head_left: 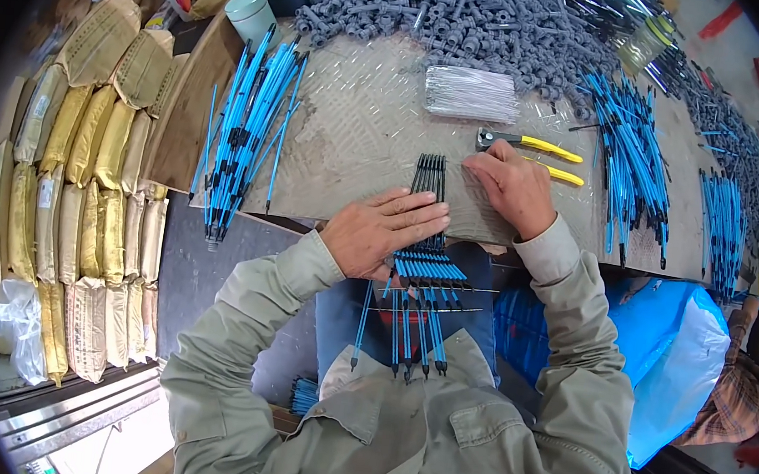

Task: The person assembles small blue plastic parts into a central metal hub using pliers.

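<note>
My left hand (380,232) lies flat with its fingers stretched across a row of blue rods with black ends (431,268). The row's far black ends lie on the table; its near part hangs past the edge above my lap. Two thin metal wires (436,310) cross the rods there. To the right of the row, my right hand (514,188) rests on the table, fingers curled and thumb against the index finger. Anything within that pinch is too small or hidden to name. Yellow-handled pincers (551,147) lie just beyond it, partly covered by the hand.
A bundle of thin metal wires (473,94) lies behind the pincers. Grey plastic fittings (410,16) are heaped at the back. More blue rods lie at left (248,133) and right (628,170). Stacked sacks (82,190) stand left; a blue bag (660,355) and another person (739,390) are at right.
</note>
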Motion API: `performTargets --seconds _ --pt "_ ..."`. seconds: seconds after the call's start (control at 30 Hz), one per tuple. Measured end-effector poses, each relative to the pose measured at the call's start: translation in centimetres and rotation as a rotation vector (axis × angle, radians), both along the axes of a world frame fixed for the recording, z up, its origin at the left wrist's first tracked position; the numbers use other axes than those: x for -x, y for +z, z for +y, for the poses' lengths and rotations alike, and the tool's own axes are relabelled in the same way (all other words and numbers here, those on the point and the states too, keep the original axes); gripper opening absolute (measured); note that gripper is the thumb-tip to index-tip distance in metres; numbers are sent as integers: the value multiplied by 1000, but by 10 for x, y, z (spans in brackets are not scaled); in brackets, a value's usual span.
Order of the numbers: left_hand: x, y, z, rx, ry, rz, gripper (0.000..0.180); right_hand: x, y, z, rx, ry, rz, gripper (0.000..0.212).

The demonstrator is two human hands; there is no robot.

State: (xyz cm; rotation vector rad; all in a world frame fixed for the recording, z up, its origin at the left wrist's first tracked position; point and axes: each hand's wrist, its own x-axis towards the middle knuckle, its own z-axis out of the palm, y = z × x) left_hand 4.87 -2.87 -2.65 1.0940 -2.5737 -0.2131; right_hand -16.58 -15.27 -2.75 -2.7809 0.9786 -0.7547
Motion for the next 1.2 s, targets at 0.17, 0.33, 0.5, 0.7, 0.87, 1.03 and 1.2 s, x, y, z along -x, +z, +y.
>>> performTargets --seconds 0.17,0.33,0.5,0.7,0.87,1.03,1.2 --pt "0 1 -1 -10 -4 31 81 -2 -3 -5 -4 26 -30 9" --pt "0 -1 0 0 5 42 83 -2 -2 -5 -25 28 -8 9" --pt "-1 -1 -1 5 8 -10 84 -7 -1 -14 -13 97 -1 8" --pt "0 -3 -1 11 3 33 87 -12 -3 -18 -26 169 -43 7" --pt "-1 -3 -1 -2 -6 37 89 -23 -1 -17 -35 184 -7 6" --pt "-3 -2 1 -22 2 46 92 -23 6 -19 6 218 35 6" --pt "-3 -3 2 -23 -1 22 93 -17 16 -13 246 169 288 9"
